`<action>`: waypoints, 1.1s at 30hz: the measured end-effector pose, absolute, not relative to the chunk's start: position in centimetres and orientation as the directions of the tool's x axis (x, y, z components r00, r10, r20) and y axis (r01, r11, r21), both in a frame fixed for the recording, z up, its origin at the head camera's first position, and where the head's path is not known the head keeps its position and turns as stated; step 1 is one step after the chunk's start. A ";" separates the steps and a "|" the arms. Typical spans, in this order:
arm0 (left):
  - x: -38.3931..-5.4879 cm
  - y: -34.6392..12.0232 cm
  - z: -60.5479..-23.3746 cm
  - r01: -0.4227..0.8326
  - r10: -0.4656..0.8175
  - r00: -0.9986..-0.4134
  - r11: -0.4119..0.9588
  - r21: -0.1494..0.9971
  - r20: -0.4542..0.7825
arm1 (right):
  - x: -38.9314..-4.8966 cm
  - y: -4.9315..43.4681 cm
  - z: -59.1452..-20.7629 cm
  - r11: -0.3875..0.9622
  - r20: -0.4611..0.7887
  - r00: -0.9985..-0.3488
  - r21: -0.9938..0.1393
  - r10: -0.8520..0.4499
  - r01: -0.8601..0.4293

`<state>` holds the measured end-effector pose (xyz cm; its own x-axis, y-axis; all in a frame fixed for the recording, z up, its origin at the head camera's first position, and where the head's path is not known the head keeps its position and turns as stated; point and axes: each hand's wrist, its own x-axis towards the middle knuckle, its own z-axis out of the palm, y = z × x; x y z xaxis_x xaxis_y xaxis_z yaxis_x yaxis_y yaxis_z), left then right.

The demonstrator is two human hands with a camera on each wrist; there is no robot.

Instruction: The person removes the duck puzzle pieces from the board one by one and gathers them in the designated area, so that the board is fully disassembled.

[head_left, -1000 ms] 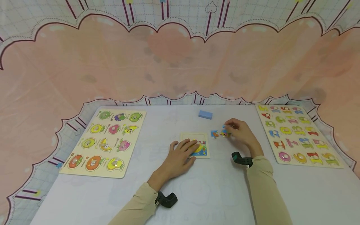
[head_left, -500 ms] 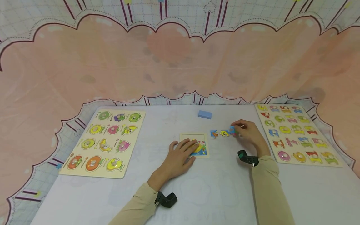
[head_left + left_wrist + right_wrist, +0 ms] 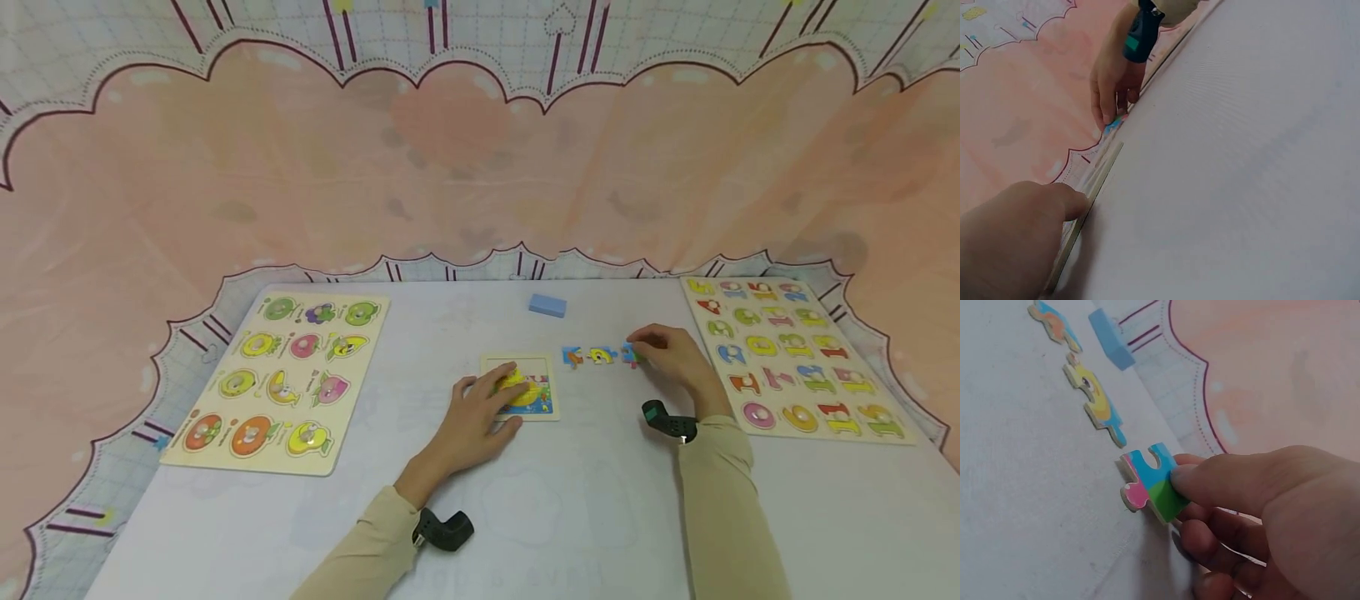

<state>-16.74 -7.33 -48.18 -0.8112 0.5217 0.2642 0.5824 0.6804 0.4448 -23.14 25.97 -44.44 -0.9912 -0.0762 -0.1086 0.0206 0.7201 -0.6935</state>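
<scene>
In the head view my left hand [image 3: 472,425] rests with spread fingers on a small framed jigsaw puzzle [image 3: 556,390], covering its left part; a yellow figure and blue areas show beside the fingers. The left wrist view has the thumb [image 3: 1072,201] against the frame's edge [image 3: 1109,164]. My right hand [image 3: 675,362] pinches a jigsaw piece [image 3: 1159,484] of blue, green and pink between thumb and fingers, tilted close over the table. Left of it lie a yellow piece with an eye [image 3: 1099,403] and a blue piece with an orange shape [image 3: 1055,325], apart from each other.
A blue block [image 3: 547,306] lies behind the pieces. To the left is a fruit puzzle board [image 3: 341,425], to the right a board with several colourful shapes [image 3: 738,392]. A patterned cloth [image 3: 480,167] hangs behind the white table [image 3: 570,517].
My right hand has moved right with the blue, green and pink piece, away from the yellow one. The left hand stays on the puzzle, its index finger shifted slightly up and apart.
</scene>
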 end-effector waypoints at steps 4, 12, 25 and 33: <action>-17.1 -7.6 -47.9 0.531 0.441 -0.846 0.662 0.528 0.298 | -23.3 25.9 -44.8 0.749 -0.087 -0.993 -0.663 -0.077 0.000; -17.4 -8.6 -47.7 0.410 0.323 -0.910 0.797 0.443 0.261 | -23.6 25.4 -45.4 0.743 -0.105 -0.994 -0.668 -0.044 0.037; -17.4 -8.2 -47.8 0.383 0.339 -0.923 0.860 0.338 0.181 | -23.8 24.0 -45.1 0.655 0.096 -0.994 -0.747 -0.056 -0.109; -17.7 -8.3 -47.8 0.377 0.336 -0.925 0.869 0.320 0.178 | -24.3 21.1 -44.8 0.606 0.123 -0.979 -0.770 -0.163 -0.197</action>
